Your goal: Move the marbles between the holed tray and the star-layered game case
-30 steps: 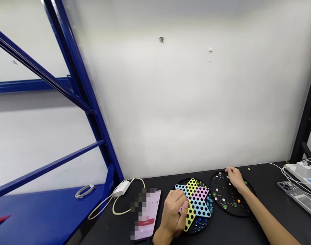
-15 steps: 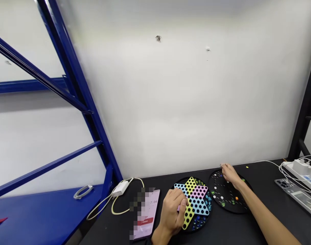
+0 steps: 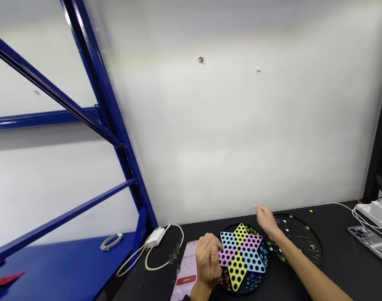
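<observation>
A six-pointed star board in yellow, pink and blue, punched with black holes, lies on a round black tray holding coloured glass marbles around its points. My left hand curls over the star's left side, its fingers together; anything inside them is hidden. My right hand hangs just above the star's far right edge, with nothing visible in it. To its right lies a round black marble board with green and white marbles in its holes.
A phone showing a timer lies left of my left hand, beside a white charger with a pale cable. A power strip and cables sit at the right, with a flat device below. Blue shelving stands at the left.
My right hand has moved left, off the round marble board, to just above the star's edge. My left hand stays on the star, and the whole view has shifted slightly.
</observation>
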`<state>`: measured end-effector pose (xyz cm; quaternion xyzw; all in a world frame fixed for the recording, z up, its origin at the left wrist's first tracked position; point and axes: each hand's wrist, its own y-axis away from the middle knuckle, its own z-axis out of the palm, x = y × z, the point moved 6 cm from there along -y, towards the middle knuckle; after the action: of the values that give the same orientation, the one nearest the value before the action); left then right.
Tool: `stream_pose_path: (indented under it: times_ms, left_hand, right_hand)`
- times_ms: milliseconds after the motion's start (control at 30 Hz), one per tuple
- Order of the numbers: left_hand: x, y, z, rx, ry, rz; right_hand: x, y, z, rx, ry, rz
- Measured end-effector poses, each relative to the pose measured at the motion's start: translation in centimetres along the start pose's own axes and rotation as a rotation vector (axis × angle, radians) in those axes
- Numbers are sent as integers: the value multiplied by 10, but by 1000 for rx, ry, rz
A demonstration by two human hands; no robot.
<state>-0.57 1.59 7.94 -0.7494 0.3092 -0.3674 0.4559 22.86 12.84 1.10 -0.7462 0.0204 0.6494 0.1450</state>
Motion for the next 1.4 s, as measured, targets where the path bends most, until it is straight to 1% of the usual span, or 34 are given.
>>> stream_pose_path:
  times_ms: [100,167,233,267,333,400,567,700,867,1000,1133,1267,1333,1400]
  left_hand:
    - [-5,1,-3,4,-13,-21]
    - [-7,3,-1,-26,-19,-44]
    - [-7,6,1,-61,-18,-59]
    - [-7,7,2,-78,-15,-60]
    - [-6,8,5,-101,-15,-64]
    - [-4,8,5,-99,-13,-61]
    - [3,6,9,-132,0,-49]
    - [5,5,12,-160,7,-39]
    - [6,4,14,-176,0,-17]
    - [5,5,15,-187,2,-20]
    - [5,6,14,-192,-10,-23]
    - [4,7,14,-195,-23,-22]
    - [2,8,15,-202,-18,-27]
    - [2,8,16,-214,-15,-26]
  right_hand:
    - [-19,2,61,-117,282,-145]
    - [-25,4,94,-196,451,-214]
    - [-25,5,119,-269,598,-263]
    - [-23,6,127,-298,661,-281]
    - [-18,8,137,-339,768,-313]
    - [-14,11,139,-363,847,-346]
    - [-11,20,133,-427,952,-427]
    - [-9,28,128,-459,996,-439]
    - [-10,28,124,-430,1015,-391]
    - [-9,15,129,-410,1013,-317]
    - [-2,3,136,-402,1004,-232]
    - [3,1,140,-413,975,-234]
    - [1,1,135,-417,954,-246]
    - [-4,-1,120,-390,938,-253]
